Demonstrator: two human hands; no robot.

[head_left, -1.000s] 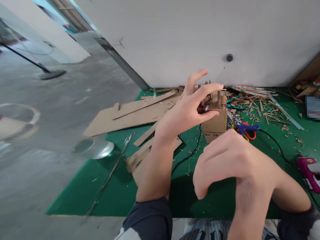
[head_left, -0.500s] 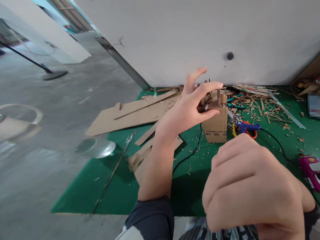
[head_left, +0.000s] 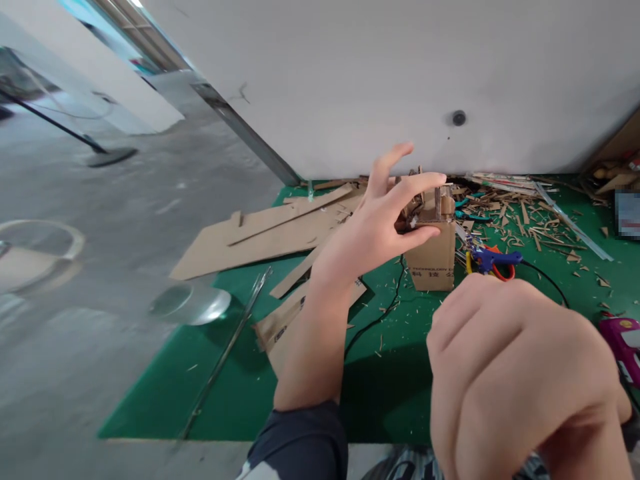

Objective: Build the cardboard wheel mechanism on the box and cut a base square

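My left hand [head_left: 377,210] reaches over the top of a small upright cardboard box [head_left: 433,257]. Its thumb lies along the box's near upper edge and the forefinger touches a cardboard post on top, while another finger sticks up. Small cardboard parts stand on the box top, partly covered by this hand. Close to the camera at the lower right, my right hand [head_left: 525,373] is a fist with its back towards me. Whatever it may hold is hidden. Just right of the box lies a blue glue gun [head_left: 497,258], its black cord running right.
Cardboard sheets [head_left: 215,247] lie to the left on the green table [head_left: 150,407]. A clear plastic cup [head_left: 193,303] and clear thin rods [head_left: 230,347] are near its left edge. Cardboard scraps [head_left: 530,220] cover the back right. A magenta tool [head_left: 620,343] sits at the right.
My right fist has shifted a little right and down and has turned slightly. My left hand keeps its place at the box. The whole view has tilted slightly.
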